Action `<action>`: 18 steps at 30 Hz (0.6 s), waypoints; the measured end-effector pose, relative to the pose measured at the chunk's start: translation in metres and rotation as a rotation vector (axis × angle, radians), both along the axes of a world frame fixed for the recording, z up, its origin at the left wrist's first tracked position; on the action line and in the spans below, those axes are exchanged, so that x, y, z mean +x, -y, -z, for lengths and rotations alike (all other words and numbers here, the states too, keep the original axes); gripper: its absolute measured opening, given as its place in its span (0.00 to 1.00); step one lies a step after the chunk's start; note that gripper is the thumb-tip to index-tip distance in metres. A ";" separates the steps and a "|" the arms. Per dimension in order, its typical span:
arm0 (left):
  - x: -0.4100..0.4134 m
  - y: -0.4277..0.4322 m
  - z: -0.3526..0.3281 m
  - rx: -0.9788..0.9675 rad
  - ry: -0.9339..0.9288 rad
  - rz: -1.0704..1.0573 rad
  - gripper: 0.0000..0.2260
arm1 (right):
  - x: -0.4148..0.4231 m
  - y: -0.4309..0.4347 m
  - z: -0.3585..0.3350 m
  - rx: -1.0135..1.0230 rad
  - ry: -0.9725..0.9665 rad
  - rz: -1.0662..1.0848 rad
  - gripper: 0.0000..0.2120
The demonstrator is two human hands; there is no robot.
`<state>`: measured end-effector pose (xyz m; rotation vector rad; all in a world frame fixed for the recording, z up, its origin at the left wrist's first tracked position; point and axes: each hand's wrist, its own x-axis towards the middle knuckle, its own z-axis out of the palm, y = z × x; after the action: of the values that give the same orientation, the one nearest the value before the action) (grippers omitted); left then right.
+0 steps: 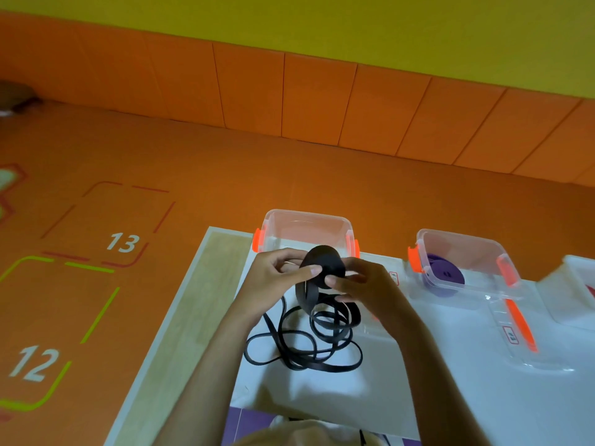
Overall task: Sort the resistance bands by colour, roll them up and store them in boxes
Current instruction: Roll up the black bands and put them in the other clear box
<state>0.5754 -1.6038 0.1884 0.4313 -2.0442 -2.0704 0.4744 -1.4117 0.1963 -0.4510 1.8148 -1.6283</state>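
Note:
A black resistance band is partly wound into a flat roll (323,263) held above the table. My left hand (279,274) pinches the roll's left edge with thumb and fingers. My right hand (360,284) grips its right side. The band's loose length (302,342) hangs down and lies in tangled loops on the white table top. Right behind the roll stands a clear box (306,225) with orange latches. A second clear box (467,249) to the right holds rolled purple bands (446,275).
A clear lid (521,336) with an orange latch lies in front of the purple box. A third clear container (579,284) shows at the right edge. The table (206,284) ends at the left over an orange floor marked 12 and 13.

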 end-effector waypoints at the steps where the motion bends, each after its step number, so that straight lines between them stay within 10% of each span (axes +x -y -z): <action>1: 0.000 0.001 0.000 -0.013 0.006 -0.002 0.08 | -0.003 -0.003 -0.002 0.004 -0.040 0.008 0.14; 18: -0.004 -0.001 -0.017 0.074 -0.128 0.000 0.17 | 0.002 0.002 -0.021 -0.195 -0.060 0.018 0.24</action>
<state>0.5719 -1.6030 0.2055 0.3020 -1.9006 -2.1208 0.4761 -1.4136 0.2175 -0.5764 1.7139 -1.8303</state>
